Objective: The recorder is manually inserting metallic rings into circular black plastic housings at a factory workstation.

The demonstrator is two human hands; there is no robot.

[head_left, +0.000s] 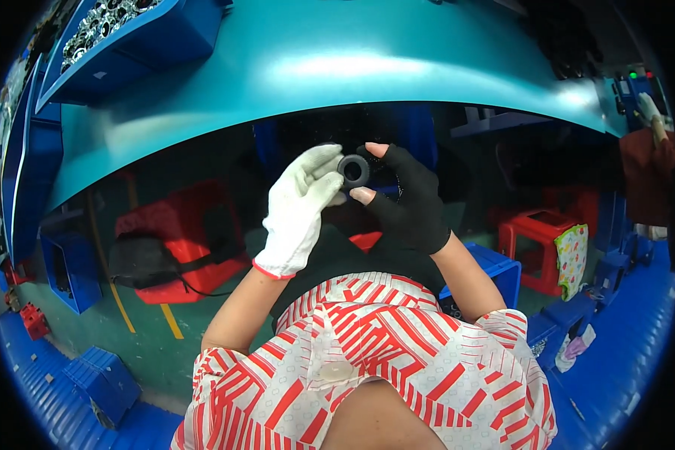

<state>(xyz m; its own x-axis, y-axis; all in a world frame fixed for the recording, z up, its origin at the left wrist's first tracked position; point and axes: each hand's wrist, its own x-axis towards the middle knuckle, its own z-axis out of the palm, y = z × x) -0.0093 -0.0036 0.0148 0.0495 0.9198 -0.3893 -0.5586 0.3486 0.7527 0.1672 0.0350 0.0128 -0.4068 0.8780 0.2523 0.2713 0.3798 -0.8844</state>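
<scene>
A small dark grey ring with a round hole through it is held just off the near edge of the bench, above my lap. My left hand, in a white glove with a red cuff, is closed on the ring's left side between thumb and fingers. To the right of it is my right hand, in a black glove that leaves the fingertips bare. Its thumb and forefinger are spread apart beside the ring; the thumb tip is close to the ring's lower edge, and contact cannot be made out.
The teal bench curves across in front of me. A blue bin of shiny metal parts stands at its far left. Below are a red stool with a black bag, another red stool with a patterned cloth, and a blue crate.
</scene>
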